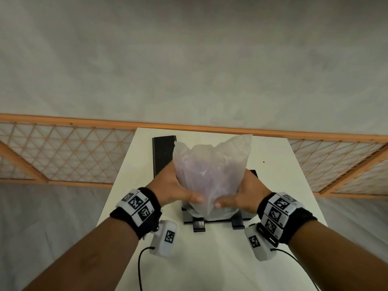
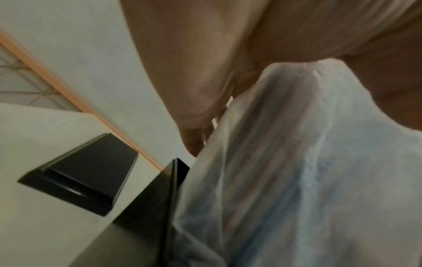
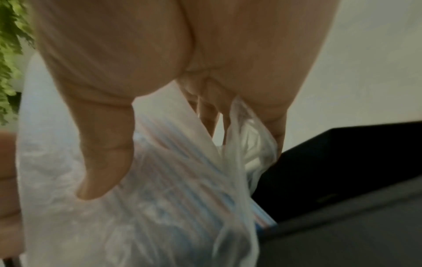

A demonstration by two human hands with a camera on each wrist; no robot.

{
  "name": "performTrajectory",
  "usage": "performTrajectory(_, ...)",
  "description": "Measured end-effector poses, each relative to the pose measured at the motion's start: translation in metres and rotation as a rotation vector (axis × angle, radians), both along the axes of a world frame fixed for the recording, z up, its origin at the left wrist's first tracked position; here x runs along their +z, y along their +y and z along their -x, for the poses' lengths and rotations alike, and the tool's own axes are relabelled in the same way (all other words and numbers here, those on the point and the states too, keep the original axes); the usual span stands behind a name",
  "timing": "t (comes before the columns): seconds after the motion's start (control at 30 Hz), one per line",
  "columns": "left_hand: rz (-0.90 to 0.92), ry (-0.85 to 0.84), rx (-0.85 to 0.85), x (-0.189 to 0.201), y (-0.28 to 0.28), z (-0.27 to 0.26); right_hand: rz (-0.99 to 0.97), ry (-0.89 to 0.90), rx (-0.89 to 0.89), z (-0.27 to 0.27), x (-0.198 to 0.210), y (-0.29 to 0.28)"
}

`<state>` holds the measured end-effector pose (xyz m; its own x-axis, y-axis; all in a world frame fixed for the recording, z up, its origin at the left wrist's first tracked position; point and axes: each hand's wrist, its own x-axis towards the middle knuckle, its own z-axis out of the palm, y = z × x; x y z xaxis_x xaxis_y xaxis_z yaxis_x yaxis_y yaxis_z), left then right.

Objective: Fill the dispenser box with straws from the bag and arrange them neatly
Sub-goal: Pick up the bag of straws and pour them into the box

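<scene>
A translucent plastic bag [image 1: 212, 171] full of striped straws stands upright over the black dispenser box [image 1: 218, 219], its lower end inside the box. My left hand [image 1: 178, 189] grips the bag's left side and my right hand [image 1: 241, 196] grips its right side, thumbs pressed on the near face. The left wrist view shows the bag [image 2: 297, 171] with blue and pink straws inside, next to the box wall [image 2: 160, 207]. The right wrist view shows my thumb on the bag [image 3: 160, 198] and the box [image 3: 342, 171] beside it. The box's inside is hidden by the bag.
The box's black lid [image 1: 163, 154] lies flat on the white table [image 1: 273, 185] behind and left of the box, also seen as the lid [image 2: 82, 175]. An orange-framed lattice railing [image 1: 63, 152] runs behind the table. Cables trail from both wrist cameras near the table's front.
</scene>
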<state>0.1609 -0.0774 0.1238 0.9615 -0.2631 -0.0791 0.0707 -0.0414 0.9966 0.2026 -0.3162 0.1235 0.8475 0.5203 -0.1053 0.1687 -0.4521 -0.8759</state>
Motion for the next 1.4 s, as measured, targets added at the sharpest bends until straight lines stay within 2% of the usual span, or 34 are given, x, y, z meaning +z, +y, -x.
performTrajectory(0.07,0.037,-0.008,-0.038,0.003,-0.010,-0.001,0.010,-0.015,0.007,0.003,-0.001,0.006)
performTrajectory(0.2,0.074,-0.039,0.002,0.005,-0.018,-0.003,0.002,-0.071,-0.006,0.007,0.008,0.013)
performTrajectory(0.37,0.203,-0.026,0.002,0.005,-0.012,0.000,-0.062,-0.037,0.000,0.009,0.017,0.005)
performTrajectory(0.53,0.373,-0.034,0.201,0.025,-0.003,-0.002,-0.155,-0.037,-0.085,0.006,0.048,-0.006)
performTrajectory(0.7,0.350,-0.068,0.254,0.027,0.002,-0.008,-0.202,-0.112,-0.158,0.002,0.067,-0.001)
performTrajectory(0.97,0.333,-0.107,0.207,0.023,0.007,0.002,-0.375,-0.234,-0.205,0.000,0.091,0.013)
performTrajectory(1.17,0.316,-0.050,0.268,0.035,0.013,0.002,-0.586,-0.130,-0.197,0.000,0.118,0.024)
performTrajectory(1.27,0.308,0.017,0.273,0.038,0.011,0.001,-0.584,-0.138,-0.202,-0.003,0.128,0.026)
performTrajectory(1.4,0.230,0.107,0.291,0.025,0.003,0.001,-0.437,-0.159,-0.192,-0.007,0.126,0.032)
